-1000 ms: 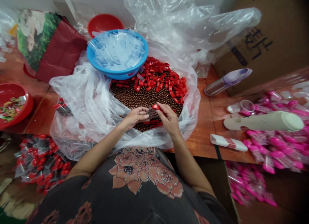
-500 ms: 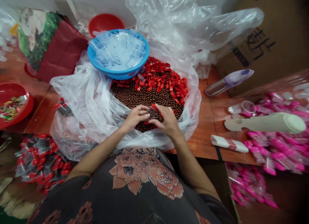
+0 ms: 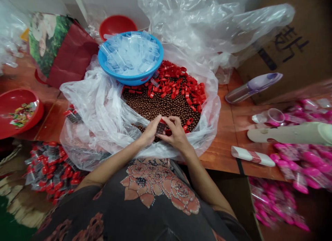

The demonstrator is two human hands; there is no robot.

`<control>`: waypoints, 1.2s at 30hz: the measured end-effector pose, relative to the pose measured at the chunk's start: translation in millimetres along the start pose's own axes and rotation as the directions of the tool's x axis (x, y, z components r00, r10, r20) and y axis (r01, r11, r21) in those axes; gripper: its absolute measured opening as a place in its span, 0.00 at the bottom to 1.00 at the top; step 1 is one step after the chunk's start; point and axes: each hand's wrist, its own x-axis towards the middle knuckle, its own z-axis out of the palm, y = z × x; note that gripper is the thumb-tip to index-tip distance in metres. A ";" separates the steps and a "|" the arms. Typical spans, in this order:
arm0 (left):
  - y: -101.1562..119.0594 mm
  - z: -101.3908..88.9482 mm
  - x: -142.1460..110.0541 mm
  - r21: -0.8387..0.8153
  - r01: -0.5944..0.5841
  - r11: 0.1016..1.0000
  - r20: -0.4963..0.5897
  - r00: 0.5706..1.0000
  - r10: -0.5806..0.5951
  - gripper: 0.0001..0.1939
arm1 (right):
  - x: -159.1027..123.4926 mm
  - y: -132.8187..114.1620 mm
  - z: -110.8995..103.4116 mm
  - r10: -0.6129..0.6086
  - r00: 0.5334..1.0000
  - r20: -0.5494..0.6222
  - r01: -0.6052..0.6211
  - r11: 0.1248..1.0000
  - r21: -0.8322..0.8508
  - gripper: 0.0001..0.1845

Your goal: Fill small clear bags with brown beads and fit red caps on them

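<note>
Between both hands is a small clear plastic container (image 3: 160, 128) full of brown balls, with a red cap at its top. My left hand (image 3: 151, 132) grips it from the left, fingers pressed at the cap. My right hand (image 3: 176, 133) closes on it from the right, thumb low and fingers near the cap. Under them, a clear plastic bag (image 3: 211, 113) lies spread open and holds many brown balls (image 3: 155, 106). Loose red caps (image 3: 178, 83) are heaped on the far side of the balls.
A blue bowl (image 3: 103, 66) of clear empty containers rests at the bag's far edge, a red bowl (image 3: 118, 24) behind it. Capped red containers (image 3: 52, 171) pile at lower left. To the right are a purple-lidded bottle (image 3: 252, 87), a pale cylinder (image 3: 285, 133) and pink-capped containers (image 3: 311, 161).
My left fingers have moved up to the cap, and both hands have closed in around the container, which stands more upright. The view has shifted slightly left.
</note>
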 end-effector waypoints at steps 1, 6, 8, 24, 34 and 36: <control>0.6 1.4 -0.8 -0.011 0.009 1.000 -0.007 1.000 -0.009 0.21 | -0.5 -0.9 0.2 0.033 0.999 -0.010 -0.033 0.998 0.048 0.39; 10.0 4.2 -7.0 -0.023 0.055 0.998 0.035 0.998 -0.055 0.21 | -0.8 -0.3 1.7 0.429 0.899 -0.084 -0.329 0.791 0.516 0.28; 12.1 4.1 -9.2 -0.029 0.099 0.995 0.066 0.993 -0.097 0.23 | 1.0 -1.0 1.2 0.573 0.816 -0.073 -0.378 0.626 0.682 0.22; 9.2 3.2 -8.0 0.179 0.056 0.982 0.031 0.998 -0.062 0.36 | 3.2 -16.3 0.5 0.024 0.996 0.091 -0.005 0.980 -0.198 0.48; 3.4 -4.1 -5.5 0.230 -0.050 0.972 0.000 0.999 0.052 0.29 | 11.9 -19.9 -4.3 -0.012 0.992 0.123 0.041 0.970 -0.239 0.39; 3.5 -4.2 -7.2 0.218 -0.055 0.974 -0.017 0.998 0.060 0.26 | 14.9 -19.4 -3.0 -0.035 0.991 0.126 0.065 0.966 -0.248 0.37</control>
